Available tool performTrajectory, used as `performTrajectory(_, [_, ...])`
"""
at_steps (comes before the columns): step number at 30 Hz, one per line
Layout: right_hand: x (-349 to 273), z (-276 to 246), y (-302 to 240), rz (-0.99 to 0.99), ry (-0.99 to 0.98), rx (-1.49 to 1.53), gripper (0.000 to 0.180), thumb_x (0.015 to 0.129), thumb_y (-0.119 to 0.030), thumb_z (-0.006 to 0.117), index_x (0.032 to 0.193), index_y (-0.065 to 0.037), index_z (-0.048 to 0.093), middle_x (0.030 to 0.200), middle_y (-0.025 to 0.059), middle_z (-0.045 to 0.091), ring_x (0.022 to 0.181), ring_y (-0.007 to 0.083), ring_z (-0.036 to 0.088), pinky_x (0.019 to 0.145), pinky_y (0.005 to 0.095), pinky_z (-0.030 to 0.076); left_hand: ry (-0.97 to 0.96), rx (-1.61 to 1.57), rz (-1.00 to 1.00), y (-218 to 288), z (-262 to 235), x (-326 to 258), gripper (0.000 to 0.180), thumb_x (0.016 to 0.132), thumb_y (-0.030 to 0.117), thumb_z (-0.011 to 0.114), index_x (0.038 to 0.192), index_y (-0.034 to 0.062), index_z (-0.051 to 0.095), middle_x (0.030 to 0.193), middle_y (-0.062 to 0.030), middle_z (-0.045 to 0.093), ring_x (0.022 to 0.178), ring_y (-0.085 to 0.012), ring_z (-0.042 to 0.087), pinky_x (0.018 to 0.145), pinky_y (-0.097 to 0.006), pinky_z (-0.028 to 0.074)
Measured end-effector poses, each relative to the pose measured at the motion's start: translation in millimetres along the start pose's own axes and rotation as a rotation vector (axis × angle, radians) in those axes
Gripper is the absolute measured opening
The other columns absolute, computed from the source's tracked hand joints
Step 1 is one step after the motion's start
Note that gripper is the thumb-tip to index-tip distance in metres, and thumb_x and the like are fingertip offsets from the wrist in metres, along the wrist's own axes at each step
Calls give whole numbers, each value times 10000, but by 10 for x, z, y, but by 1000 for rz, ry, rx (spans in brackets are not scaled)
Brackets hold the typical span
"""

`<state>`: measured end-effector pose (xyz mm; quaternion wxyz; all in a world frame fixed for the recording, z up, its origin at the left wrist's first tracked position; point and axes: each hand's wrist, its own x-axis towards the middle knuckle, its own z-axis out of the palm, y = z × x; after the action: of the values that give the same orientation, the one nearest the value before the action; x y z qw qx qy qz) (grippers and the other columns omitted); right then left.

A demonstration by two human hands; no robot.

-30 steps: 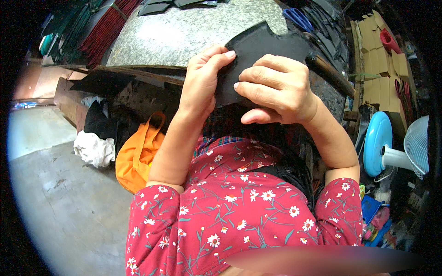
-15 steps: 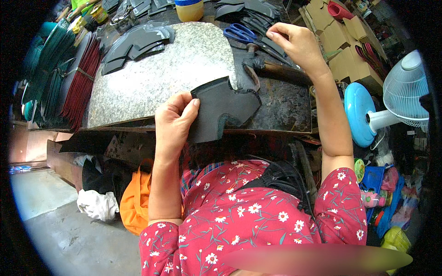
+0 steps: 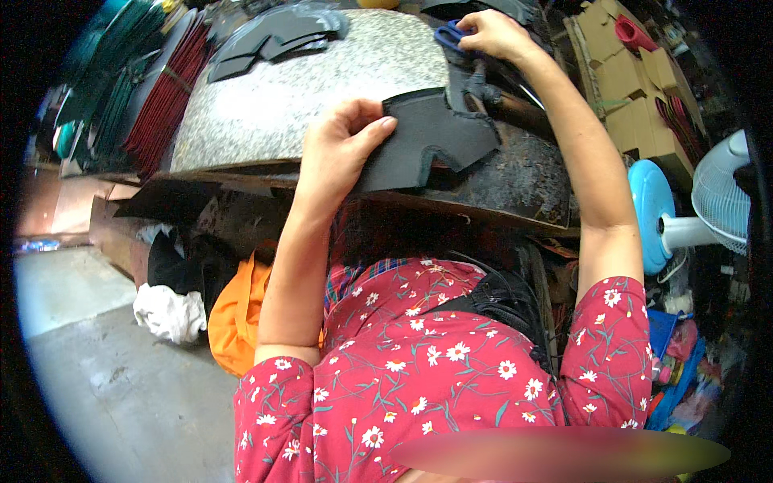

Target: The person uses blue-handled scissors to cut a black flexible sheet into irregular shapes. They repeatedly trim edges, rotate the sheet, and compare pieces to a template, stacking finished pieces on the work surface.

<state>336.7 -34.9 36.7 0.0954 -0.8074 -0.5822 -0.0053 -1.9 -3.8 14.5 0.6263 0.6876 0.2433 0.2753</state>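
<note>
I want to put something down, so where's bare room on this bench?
The speckled slab is bare between the far dark pieces and the left hand. Crowded: around the red bundle, left, and the blue-handled scissors, right.

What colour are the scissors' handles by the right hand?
The handles are dark blue; the head view shows them best.

The cut piece [image 3: 409,138] was dark grey, the scissors [image 3: 445,34] blue-handled, the slab [image 3: 282,105] speckled grey, the bag [image 3: 239,318] orange, the shirt [image 3: 451,382] red with white flowers.
</note>
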Motion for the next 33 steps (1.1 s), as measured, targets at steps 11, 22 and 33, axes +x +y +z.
performTrajectory(11, [-1083,-578,-968,-659,234,-128,324,742,53,663,1033,-87,641,1115,58,630,913,265,678,793,362,569,-14,-331,-113,65,-122,-182,115,931,145,651,895,42,688,800,39,642,727,-31,549,671,-200,437])
performTrajectory(22, [-1153,-505,-714,-427,25,337,183,957,-167,608,1028,-4,651,929,89,626,773,196,592,722,302,481,16,-439,-113,41,-113,-296,94,926,130,704,948,39,699,846,25,670,742,-44,588,696,-205,481])
performTrajectory(33, [-1332,-490,-938,-66,-64,64,436,806,-238,791,1125,-105,526,688,92,636,645,277,644,608,405,458,93,-517,-126,-13,-186,-326,87,923,98,701,970,26,690,875,2,678,775,-55,597,727,-210,488])
